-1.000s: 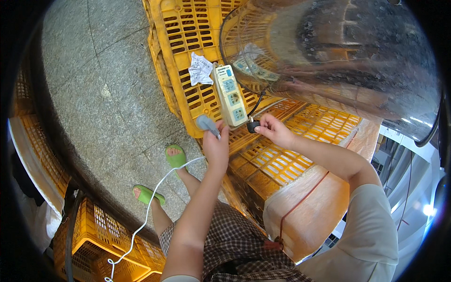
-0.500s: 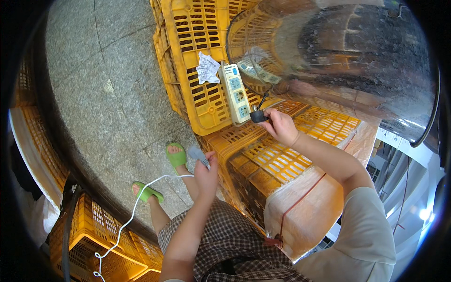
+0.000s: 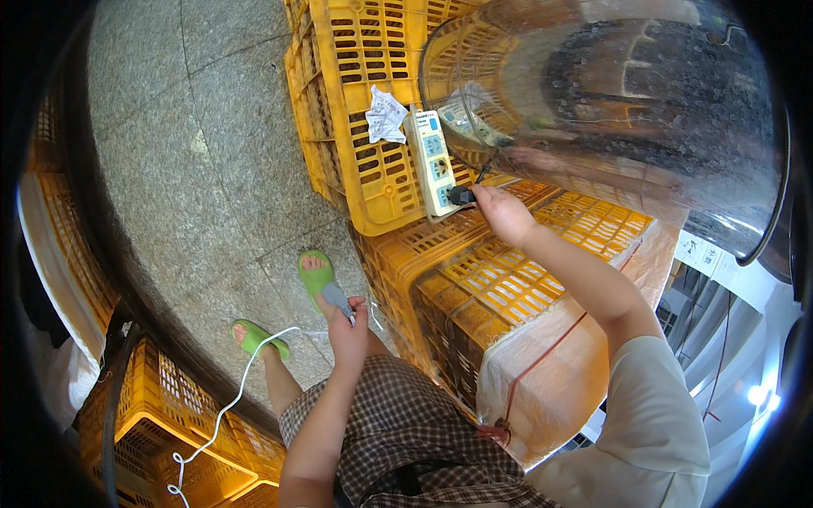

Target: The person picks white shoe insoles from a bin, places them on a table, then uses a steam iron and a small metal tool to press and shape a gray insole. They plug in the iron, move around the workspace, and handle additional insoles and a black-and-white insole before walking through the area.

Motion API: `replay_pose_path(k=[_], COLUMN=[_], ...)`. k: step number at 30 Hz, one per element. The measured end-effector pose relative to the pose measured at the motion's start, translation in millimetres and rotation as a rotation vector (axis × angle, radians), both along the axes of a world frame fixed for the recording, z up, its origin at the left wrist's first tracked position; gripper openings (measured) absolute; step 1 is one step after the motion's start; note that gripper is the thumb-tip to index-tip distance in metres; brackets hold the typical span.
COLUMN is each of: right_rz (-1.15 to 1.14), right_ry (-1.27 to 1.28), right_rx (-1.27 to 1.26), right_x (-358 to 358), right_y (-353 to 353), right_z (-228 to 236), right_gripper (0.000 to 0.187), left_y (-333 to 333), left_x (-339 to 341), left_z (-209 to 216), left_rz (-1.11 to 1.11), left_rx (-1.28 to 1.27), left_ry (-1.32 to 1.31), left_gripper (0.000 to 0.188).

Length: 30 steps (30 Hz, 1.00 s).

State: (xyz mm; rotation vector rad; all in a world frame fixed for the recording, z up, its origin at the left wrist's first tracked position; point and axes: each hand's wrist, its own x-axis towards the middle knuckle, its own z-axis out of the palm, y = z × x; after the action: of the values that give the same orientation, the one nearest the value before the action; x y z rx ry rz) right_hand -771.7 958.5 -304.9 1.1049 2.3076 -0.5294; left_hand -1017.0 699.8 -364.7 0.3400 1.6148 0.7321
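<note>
In my right hand point(image 3: 504, 216) is a black plug point(image 3: 461, 196), held by my fingertips at the near end of a white power strip point(image 3: 434, 157) with blue socket faces. The plug is up against the last socket; how deep it sits I cannot tell. A black cord runs from it toward a big shiny metal drum point(image 3: 593, 102). Lower and to the left, my left hand point(image 3: 347, 334) grips a flat grey plug-like piece point(image 3: 336, 298); its exact kind is unclear. A white cord point(image 3: 241, 381) trails leftward from that hand.
The strip lies on an upturned yellow plastic crate point(image 3: 385, 199) beside a crumpled printed paper point(image 3: 387, 115). Another yellow crate point(image 3: 517, 296), partly wrapped in white sheeting with a red string, stands below. More yellow crates point(image 3: 161, 406) are at lower left. Grey stone floor point(image 3: 229, 169) lies left.
My right hand has brought the black plug slightly closer, against the strip's last socket, and turned it. My left hand has shifted a little down and left with the grey piece.
</note>
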Motion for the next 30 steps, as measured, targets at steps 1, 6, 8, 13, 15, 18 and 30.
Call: replay_pose_path(k=[1,6,8,13,15,18,30], right_rz=[0.015,0.104,0.117,0.123,0.158,0.201,0.310], right_ry=[-0.011,-0.064,-0.079,-0.116,-0.139,-0.201,-0.154], right_rx=[-0.011,0.006,0.025,0.014,0.044,0.104,-0.065], right_x=[0,-5,-8,-16,-21,-31,-57], right_y=[1,3,4,5,6,5,7], right_z=[0,1,4,4,2,0,-5], right_gripper=[0.035,0.039,0.039,0.042,0.042,0.040,0.019], left_y=[0,1,0,-2,-4,-6,-15], left_x=[0,-1,-1,-5,-7,-9,-17], left_z=[0,-1,-2,-2,-2,-2,-1], left_rz=[-0.023,-0.034,-0.036,-0.018,-0.024,-0.047,0.003], left_rx=[-0.019,0.016,0.007,-0.006,-0.022,-0.021,-0.078], left_ry=[0.007,0.046,0.043,0.029,0.031,0.033,0.001], left_gripper=[0.015,0.014,0.014,0.014,0.013,0.013,0.012])
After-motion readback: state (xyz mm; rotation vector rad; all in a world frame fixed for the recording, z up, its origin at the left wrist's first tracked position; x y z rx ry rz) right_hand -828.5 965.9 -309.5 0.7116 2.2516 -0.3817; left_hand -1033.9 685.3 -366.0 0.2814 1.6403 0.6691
